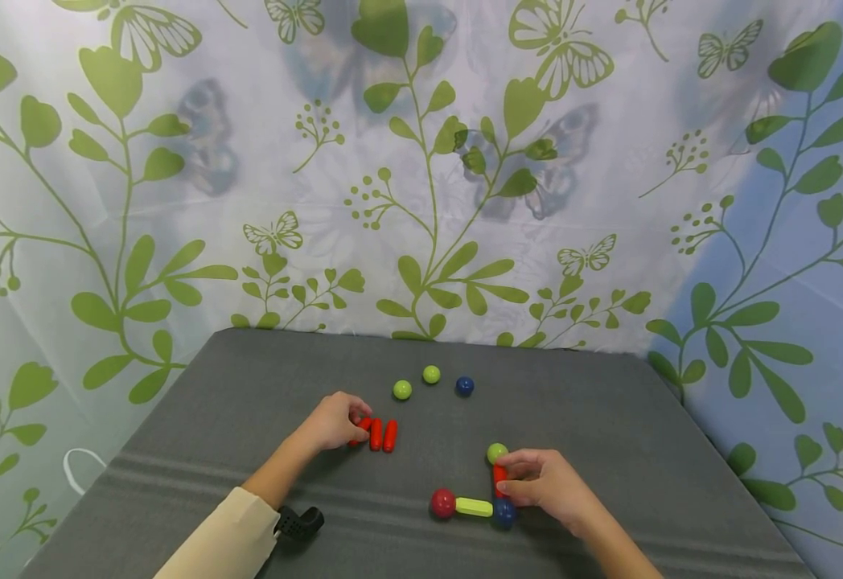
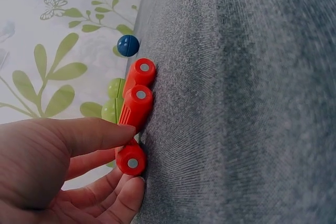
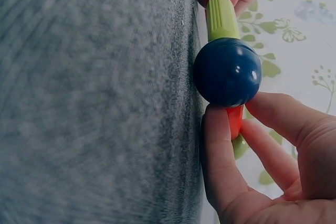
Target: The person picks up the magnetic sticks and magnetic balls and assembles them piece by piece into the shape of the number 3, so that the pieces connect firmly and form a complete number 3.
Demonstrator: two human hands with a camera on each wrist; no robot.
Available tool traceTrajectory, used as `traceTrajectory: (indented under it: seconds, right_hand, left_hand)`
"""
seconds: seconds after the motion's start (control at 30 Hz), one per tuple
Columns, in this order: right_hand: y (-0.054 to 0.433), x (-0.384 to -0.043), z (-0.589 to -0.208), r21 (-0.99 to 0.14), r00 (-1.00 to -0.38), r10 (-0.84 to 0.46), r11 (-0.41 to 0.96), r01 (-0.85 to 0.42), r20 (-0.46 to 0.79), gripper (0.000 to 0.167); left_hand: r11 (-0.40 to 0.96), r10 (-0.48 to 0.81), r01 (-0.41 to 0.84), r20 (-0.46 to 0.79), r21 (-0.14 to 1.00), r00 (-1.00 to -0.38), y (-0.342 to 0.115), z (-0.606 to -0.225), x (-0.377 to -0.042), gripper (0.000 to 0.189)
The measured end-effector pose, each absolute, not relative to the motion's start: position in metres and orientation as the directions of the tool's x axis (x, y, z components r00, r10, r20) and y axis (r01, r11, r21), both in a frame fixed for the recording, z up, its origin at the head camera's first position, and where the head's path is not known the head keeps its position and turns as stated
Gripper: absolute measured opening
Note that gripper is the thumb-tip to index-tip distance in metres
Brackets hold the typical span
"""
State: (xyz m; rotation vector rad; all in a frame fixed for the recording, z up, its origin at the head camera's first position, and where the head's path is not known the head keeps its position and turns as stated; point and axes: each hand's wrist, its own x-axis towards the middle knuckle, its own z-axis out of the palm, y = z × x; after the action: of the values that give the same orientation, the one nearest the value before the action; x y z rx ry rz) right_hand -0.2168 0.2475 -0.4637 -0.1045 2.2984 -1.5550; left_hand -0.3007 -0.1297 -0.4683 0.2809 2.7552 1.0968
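Note:
At the left, my left hand has its thumb and fingers around the leftmost red magnetic rod, its thumb against the rods. Two more red rods lie side by side next to it. My right hand pinches another red rod, which stands between a green ball and a larger blue ball. From that blue ball a yellow-green rod runs left to a red ball. My right fingers partly cover the held rod.
Two green balls and a smaller blue ball lie farther back on the grey cloth-covered table. A patterned curtain hangs behind the table's far edge. A black strap is by my left sleeve.

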Motion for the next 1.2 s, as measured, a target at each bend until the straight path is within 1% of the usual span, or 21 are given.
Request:
traceTrajectory:
  seconds: [0.27,0.43,0.5,0.67,0.77,0.87,1.0,1.1,1.2]
  right_hand:
    - [0.247,-0.216,-0.463,-0.914,-0.931,-0.270,0.383,0.130,-0.246,0.048]
    - [0.248,-0.216,-0.464,-0.901,-0.933,-0.251,0.411,0.139,-0.259,0.047]
    - [0.248,-0.217,-0.465,-0.897,-0.933,-0.246,0.419,0.142,-0.262,0.047]
    - [0.248,-0.218,-0.467,-0.902,-0.933,-0.254,0.411,0.134,-0.255,0.047]
    - [0.248,-0.217,-0.467,-0.908,-0.934,-0.259,0.398,0.130,-0.247,0.047]
    - [0.248,-0.217,-0.466,-0.916,-0.933,-0.270,0.381,0.125,-0.239,0.048]
    - [0.248,-0.217,-0.466,-0.921,-0.928,-0.283,0.369,0.126,-0.240,0.049]
    - [0.249,-0.217,-0.467,-0.924,-0.927,-0.287,0.358,0.133,-0.244,0.049]
    - [0.251,-0.219,-0.468,-0.931,-0.926,-0.287,0.338,0.140,-0.244,0.050]
  left_hand:
    - [0.711,0.236,0.113,-0.084,0.694,-0.968,-0.131,-0.468,-0.300,0.026]
    - [0.696,0.224,0.107,-0.073,0.710,-0.972,-0.132,-0.466,-0.298,0.026]
    - [0.687,0.220,0.117,-0.051,0.717,-0.974,-0.132,-0.466,-0.297,0.027]
    - [0.648,0.210,0.184,0.058,0.739,-0.976,-0.128,-0.467,-0.294,0.027]
    - [0.606,0.203,0.223,0.122,0.764,-0.972,-0.121,-0.466,-0.293,0.027]
    - [0.547,0.204,0.243,0.155,0.801,-0.967,-0.113,-0.464,-0.290,0.027]
    - [0.432,0.234,0.224,0.131,0.874,-0.963,-0.100,-0.462,-0.285,0.031]
    - [0.346,0.286,0.197,0.097,0.917,-0.953,-0.088,-0.461,-0.280,0.033]
    - [0.307,0.326,0.193,0.087,0.932,-0.941,-0.073,-0.460,-0.278,0.034]
